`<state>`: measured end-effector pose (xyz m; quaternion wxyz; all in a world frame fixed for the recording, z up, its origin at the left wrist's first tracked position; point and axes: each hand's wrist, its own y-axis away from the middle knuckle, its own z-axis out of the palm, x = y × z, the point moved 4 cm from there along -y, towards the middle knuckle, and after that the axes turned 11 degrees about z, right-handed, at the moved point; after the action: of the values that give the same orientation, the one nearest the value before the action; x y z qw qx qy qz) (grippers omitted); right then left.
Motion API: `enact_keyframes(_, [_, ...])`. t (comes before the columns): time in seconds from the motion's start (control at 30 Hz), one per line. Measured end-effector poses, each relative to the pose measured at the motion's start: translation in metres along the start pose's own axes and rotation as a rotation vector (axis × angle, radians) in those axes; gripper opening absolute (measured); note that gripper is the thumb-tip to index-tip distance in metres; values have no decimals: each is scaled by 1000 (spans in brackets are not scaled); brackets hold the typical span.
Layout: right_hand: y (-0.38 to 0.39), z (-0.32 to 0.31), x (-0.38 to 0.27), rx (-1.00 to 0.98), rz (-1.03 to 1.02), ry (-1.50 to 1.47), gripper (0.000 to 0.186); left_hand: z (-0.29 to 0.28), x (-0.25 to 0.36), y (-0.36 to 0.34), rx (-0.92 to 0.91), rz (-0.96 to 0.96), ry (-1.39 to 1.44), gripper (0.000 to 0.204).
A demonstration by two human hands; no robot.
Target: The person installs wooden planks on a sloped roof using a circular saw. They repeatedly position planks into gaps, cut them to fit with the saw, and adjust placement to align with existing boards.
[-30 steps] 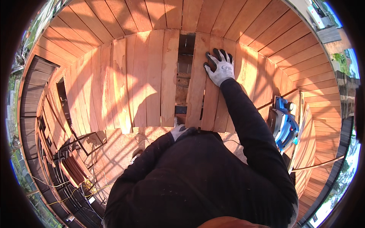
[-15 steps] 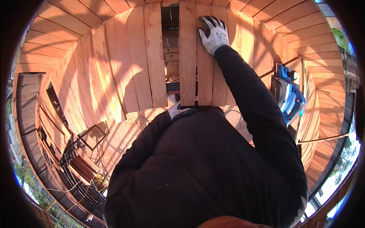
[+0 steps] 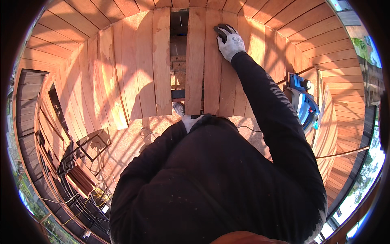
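In a white glove with dark fingertips, my right hand (image 3: 231, 44) lies on top of the wooden planks (image 3: 212, 69), right of the gap. Its fingers are stretched forward, slightly bent, and hold nothing visible. My left hand (image 3: 190, 122), also in a pale glove, is low at the near ends of the planks, close against my body. Its fingers are mostly hidden by the sleeve and plank ends, so its grip does not show. A narrow loose plank (image 3: 195, 61) lies between the open gap (image 3: 178, 51) and the planks under my right hand.
A blue power planer (image 3: 302, 99) rests on its side to the right, beyond my right forearm. More planks (image 3: 142, 69) lie left of the gap. Dark metal frames, boards (image 3: 81, 179) and yellow cords (image 3: 99, 193) sit at lower left. A curved wooden deck surrounds everything.
My right hand has slid slightly nearer, its fingers a little more bent. The left hand has drawn back a little toward my body. The whole view has shifted slightly.
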<state>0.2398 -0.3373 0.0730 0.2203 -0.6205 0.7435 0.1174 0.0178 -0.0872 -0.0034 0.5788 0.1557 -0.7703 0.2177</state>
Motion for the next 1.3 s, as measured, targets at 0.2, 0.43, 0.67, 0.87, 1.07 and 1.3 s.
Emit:
enact_keyframes(0.2, [6,5,6,-22,-104,188,46,8,8,-5,83,-133,131,52])
enact_keyframes(0.43, [8,5,1,-32,-80,178,48,30,12,2,335,-127,198,36])
enact_keyframes(0.67, [8,3,2,-36,-111,146,49,21,42,17,749,-152,22,46])
enact_keyframes(0.87, [5,3,4,-1,-138,158,47,17,35,2,1134,-488,579,46])
enact_keyframes(1.07, [4,5,3,23,-180,156,47,17,47,-7,1162,-571,589,39])
enact_keyframes(1.3, [6,2,1,-14,-134,134,47,35,11,8,1161,-521,608,35])
